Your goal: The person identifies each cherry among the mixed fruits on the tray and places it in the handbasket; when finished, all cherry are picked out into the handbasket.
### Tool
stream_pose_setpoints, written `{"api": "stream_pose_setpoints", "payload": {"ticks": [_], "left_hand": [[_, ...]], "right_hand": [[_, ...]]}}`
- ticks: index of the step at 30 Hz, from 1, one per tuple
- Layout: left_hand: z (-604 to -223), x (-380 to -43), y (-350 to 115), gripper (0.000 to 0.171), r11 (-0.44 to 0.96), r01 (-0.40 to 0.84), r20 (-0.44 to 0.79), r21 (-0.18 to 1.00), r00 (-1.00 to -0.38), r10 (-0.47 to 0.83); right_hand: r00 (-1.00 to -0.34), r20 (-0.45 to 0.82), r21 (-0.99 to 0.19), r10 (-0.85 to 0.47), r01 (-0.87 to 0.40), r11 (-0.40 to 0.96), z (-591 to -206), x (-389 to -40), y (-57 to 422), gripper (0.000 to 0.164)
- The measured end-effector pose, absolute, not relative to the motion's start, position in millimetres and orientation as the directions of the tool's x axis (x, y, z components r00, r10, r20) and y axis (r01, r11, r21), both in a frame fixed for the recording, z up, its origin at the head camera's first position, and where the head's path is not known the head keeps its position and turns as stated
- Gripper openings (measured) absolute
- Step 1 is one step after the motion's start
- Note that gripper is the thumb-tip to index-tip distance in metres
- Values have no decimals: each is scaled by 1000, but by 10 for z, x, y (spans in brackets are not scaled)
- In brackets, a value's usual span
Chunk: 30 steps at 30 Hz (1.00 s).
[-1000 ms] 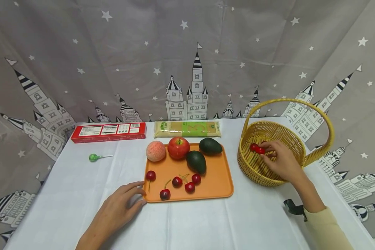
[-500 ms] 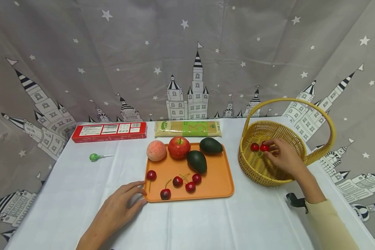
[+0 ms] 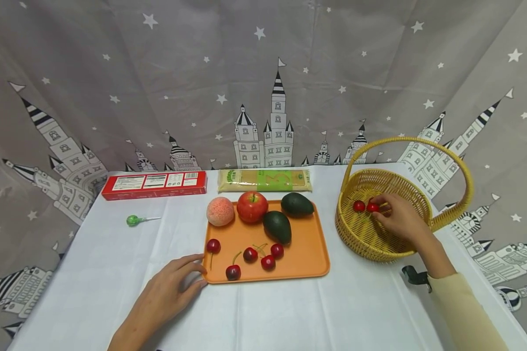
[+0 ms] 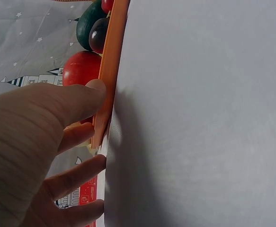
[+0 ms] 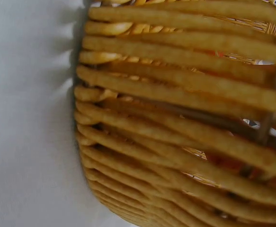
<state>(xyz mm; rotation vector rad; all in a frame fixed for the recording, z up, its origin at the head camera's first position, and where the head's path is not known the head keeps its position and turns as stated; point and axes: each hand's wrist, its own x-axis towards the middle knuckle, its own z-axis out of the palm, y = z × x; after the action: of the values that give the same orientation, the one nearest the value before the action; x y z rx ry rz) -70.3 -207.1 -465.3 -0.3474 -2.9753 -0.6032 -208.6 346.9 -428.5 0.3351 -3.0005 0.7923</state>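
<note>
Inside the yellow wicker basket (image 3: 347,236), my right hand (image 3: 397,218) pinches a red cherry (image 3: 372,207) between thumb and forefinger. A second cherry (image 3: 358,206) lies just left of it on the basket floor. My left hand (image 3: 169,290) rests at the near left corner of the orange tray (image 3: 307,253), fingers loosely spread; the left wrist view shows the thumb (image 4: 96,90) against its rim. On the tray are several dark cherries (image 3: 268,263), a red apple (image 3: 252,207), a peach (image 3: 220,211) and two avocados (image 3: 277,227). Basket weave (image 5: 175,104) hides the hand in the right wrist view.
Behind the tray lie a red box (image 3: 153,185) and a packet of noodles (image 3: 265,180). A green lollipop (image 3: 133,220) is at the left on the white tablecloth (image 3: 281,317). The basket's tall handle (image 3: 463,185) arches over the right hand. A castle-printed curtain (image 3: 193,73) stands behind.
My right hand has shifted slightly right inside the basket along with its cherry, widening the gap between the two cherries. The left hand and the tray have stayed put.
</note>
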Motion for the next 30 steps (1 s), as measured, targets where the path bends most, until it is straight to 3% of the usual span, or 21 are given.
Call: {"api": "stream_pose_setpoints", "payload": {"ticks": [30], "left_hand": [[-4661,-700,-2094,22,888,257,147,382,-965,216]], "right_hand": [[-966,42,-442,-255,-247,862,-4295,-2155,3515,31]]}}
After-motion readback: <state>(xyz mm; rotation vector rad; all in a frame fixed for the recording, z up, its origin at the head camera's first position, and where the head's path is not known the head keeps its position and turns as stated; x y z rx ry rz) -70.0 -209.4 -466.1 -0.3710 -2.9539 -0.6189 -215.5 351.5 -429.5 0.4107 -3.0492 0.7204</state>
